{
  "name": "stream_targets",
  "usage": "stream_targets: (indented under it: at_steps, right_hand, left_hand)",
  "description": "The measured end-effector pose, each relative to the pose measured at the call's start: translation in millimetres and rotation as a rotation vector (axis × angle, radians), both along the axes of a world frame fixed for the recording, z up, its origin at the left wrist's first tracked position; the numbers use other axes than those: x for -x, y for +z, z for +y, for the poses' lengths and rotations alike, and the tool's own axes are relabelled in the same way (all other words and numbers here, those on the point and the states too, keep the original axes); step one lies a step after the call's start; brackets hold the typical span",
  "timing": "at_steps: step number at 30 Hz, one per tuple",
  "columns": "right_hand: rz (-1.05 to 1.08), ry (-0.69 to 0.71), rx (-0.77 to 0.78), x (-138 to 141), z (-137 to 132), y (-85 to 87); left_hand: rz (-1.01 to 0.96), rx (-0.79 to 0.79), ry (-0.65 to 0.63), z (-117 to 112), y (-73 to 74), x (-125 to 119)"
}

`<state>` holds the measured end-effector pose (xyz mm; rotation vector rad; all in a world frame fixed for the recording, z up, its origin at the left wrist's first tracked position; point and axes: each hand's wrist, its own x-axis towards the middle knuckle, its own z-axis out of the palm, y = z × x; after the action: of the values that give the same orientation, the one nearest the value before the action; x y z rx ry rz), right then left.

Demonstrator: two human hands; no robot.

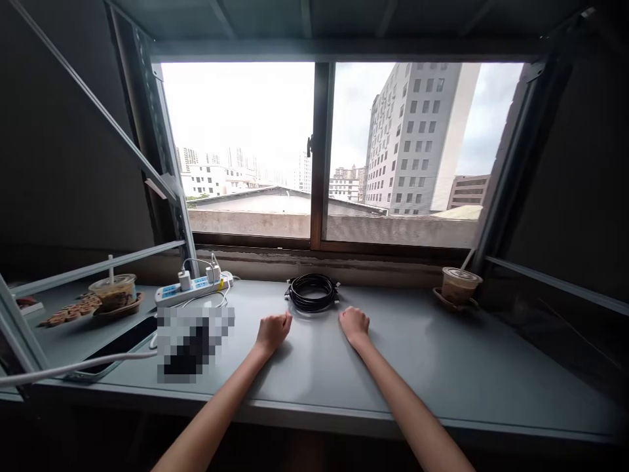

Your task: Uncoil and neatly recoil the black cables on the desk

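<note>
My left hand (pixel 273 330) rests on the grey shelf top as a closed fist, with nothing showing in it. Mirroring it on the right, my right hand (pixel 354 324) is also curled into a fist on the surface. Just beyond and between them lies a coiled black cable (pixel 312 292), wound in several loops, with connector ends sticking out at both sides. Neither hand touches the coil.
A white power strip (pixel 194 288) with plugged-in chargers stands at the back left. Nearby are a phone (pixel 118 344), a white cord (pixel 78 360) and a pixelated patch. Iced drink cups stand at left (pixel 114 293) and right (pixel 458 285). Metal shelf posts (pixel 170 164) flank the window.
</note>
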<state>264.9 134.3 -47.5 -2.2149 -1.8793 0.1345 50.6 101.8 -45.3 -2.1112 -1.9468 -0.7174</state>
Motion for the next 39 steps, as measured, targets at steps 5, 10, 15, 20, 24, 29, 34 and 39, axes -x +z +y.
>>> stream_targets:
  at_steps: [5,10,15,20,24,29,34,39]
  right_hand:
    - [-0.020,0.021,0.003,-10.3,24.6,0.0]
    - [-0.057,0.039,0.007,-17.9,42.7,-4.7]
    - [-0.057,0.016,0.008,-22.6,57.5,-6.5]
    - [-0.042,0.012,-0.001,-21.8,64.7,-7.7]
    - [-0.050,0.004,-0.008,-20.0,69.6,-9.2]
    - [-0.066,-0.013,-0.020,-18.0,69.5,-10.5]
    - [-0.099,-0.065,-0.017,-14.9,67.5,-10.6]
    - [-0.147,-0.112,0.017,-13.6,69.3,-10.0]
  left_hand:
    - [0.005,-0.008,-0.048,11.7,-4.8,2.0]
    - [0.012,-0.009,-0.133,30.9,-7.2,-2.5]
    - [0.048,-0.021,-0.257,38.5,-10.2,-5.4]
    - [0.062,-0.064,-0.357,36.2,-11.4,-3.4]
    - [0.039,-0.095,-0.401,39.3,-13.9,-3.1]
    - [0.010,-0.107,-0.456,47.0,-17.9,-3.5]
    - [-0.046,-0.115,-0.443,57.5,-20.9,-5.1]
    - [-0.114,-0.082,-0.425,66.0,-22.2,-7.3]
